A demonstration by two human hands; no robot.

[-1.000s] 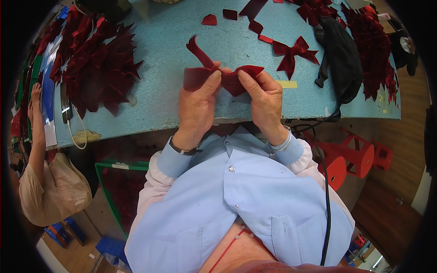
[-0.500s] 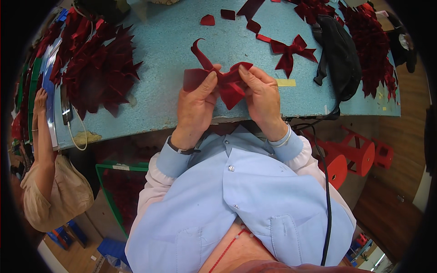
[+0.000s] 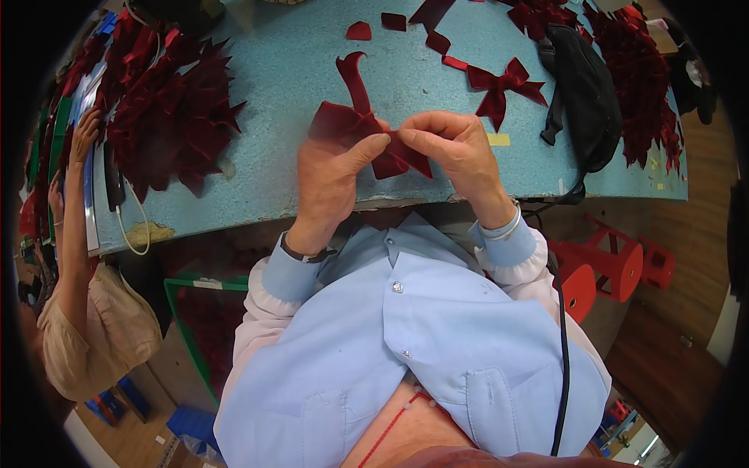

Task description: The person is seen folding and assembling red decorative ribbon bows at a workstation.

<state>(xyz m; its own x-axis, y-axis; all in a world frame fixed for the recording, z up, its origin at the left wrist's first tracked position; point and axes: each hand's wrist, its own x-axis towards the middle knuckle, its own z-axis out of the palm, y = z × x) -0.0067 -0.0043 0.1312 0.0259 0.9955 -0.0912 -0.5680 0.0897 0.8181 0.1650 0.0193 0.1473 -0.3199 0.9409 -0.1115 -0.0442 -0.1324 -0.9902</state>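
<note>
Between my two hands, just above the near edge of the table, is a dark red velvet ribbon bow (image 3: 344,118). My left hand (image 3: 334,173) grips it from the left, thumb pressed over its middle. A loose ribbon end curls up and away on the far side, and two pointed tails hang toward me. My right hand (image 3: 460,152) pinches at the right side of the bow's middle with thumb and forefinger; a fold of the ribbon there is mostly hidden by the fingers. A finished-looking bow (image 3: 505,86) lies flat on the table, right of my hands.
Red bows are heaped at left (image 3: 168,117) and far right (image 3: 630,86). Ribbon scraps (image 3: 359,31) lie at the back. A black waist bag (image 3: 585,101) with a cable rests at right, a phone (image 3: 114,183) at left. Another person's arm (image 3: 76,210) reaches in at far left. Red stools (image 3: 616,269) stand below.
My right hand has shifted right and its fingers have come to pinch by the bow's middle. The bow has turned, its loose end now standing straighter. The other person's hand has moved.
</note>
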